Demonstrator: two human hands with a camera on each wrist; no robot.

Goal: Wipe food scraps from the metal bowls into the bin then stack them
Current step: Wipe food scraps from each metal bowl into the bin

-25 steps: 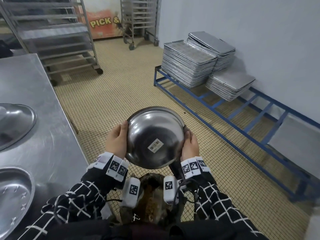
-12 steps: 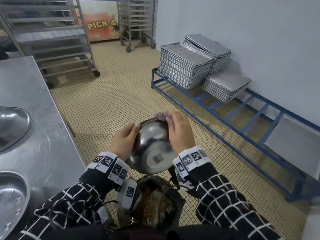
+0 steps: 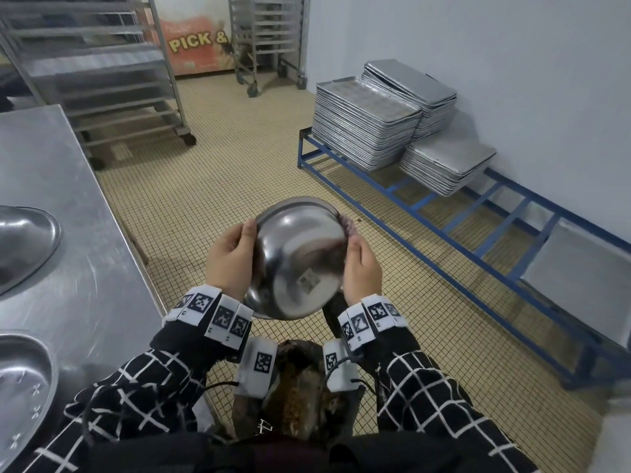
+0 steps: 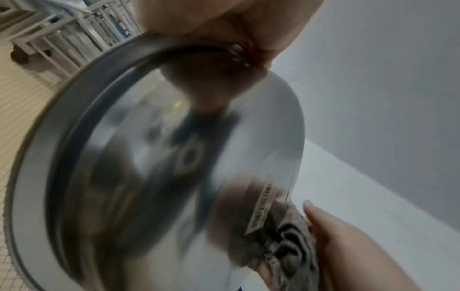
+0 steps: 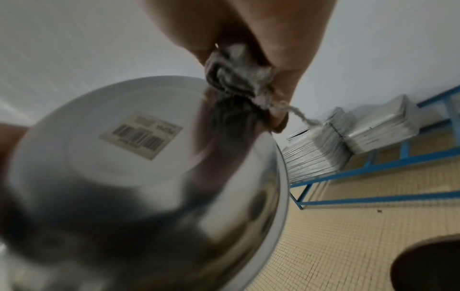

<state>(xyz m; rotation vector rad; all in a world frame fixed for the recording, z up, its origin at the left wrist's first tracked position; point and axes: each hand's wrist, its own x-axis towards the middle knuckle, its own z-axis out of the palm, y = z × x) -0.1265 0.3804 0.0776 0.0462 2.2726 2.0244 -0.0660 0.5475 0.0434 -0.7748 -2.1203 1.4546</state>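
- Since half a second ago, right hand [image 3: 362,272] is sliding its cloth [image 5: 234,78] from the rim's far edge to the right side.
- Left hand [image 3: 229,260] is clamping the metal bowl [image 3: 300,257], tilted above the bin [image 3: 300,394].
- Bowl is looking light, rigid, slick; gripping the rim is seeming safest.

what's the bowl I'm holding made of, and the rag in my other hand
Bowl: looks like polished stainless steel, since its outside mirrors the room and hands; a paper barcode sticker sits on its base.
Rag: seems to be grey woven cloth, crumpled, with a loose thread trailing.
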